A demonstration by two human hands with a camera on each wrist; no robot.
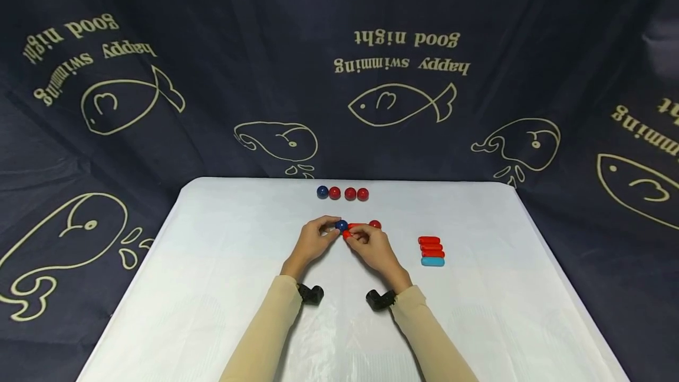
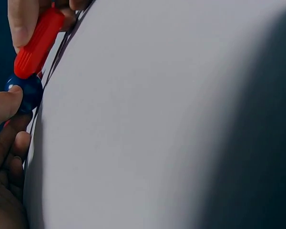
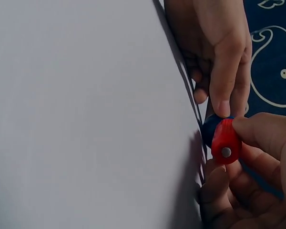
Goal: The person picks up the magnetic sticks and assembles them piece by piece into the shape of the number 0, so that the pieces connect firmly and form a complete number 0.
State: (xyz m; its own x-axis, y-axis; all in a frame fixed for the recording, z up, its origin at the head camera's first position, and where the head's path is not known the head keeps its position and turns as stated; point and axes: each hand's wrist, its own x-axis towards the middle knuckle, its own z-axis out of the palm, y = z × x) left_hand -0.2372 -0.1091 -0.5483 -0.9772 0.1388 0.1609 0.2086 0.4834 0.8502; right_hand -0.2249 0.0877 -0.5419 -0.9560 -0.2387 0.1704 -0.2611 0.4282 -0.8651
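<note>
My left hand (image 1: 312, 244) pinches a glossy blue ball (image 1: 342, 225) between thumb and fingertips. A red ribbed rod (image 2: 39, 43) is held in my right hand (image 1: 376, 250), its near end touching the ball in the left wrist view. The rod's other end shows a small silver disc (image 3: 226, 152) in the right wrist view. Behind my right fingers, a second red rod (image 1: 356, 225) runs from the blue ball towards a red ball (image 1: 375, 224); my hand partly hides both, so I cannot tell whether they touch.
Along the far edge of the white table (image 1: 223, 240) sit a loose blue ball (image 1: 322, 192) and several red balls (image 1: 350, 194) in a row. To the right, red rods (image 1: 431, 247) lie stacked beside a light blue rod (image 1: 432, 262). A dark patterned cloth (image 1: 329, 75) hangs behind.
</note>
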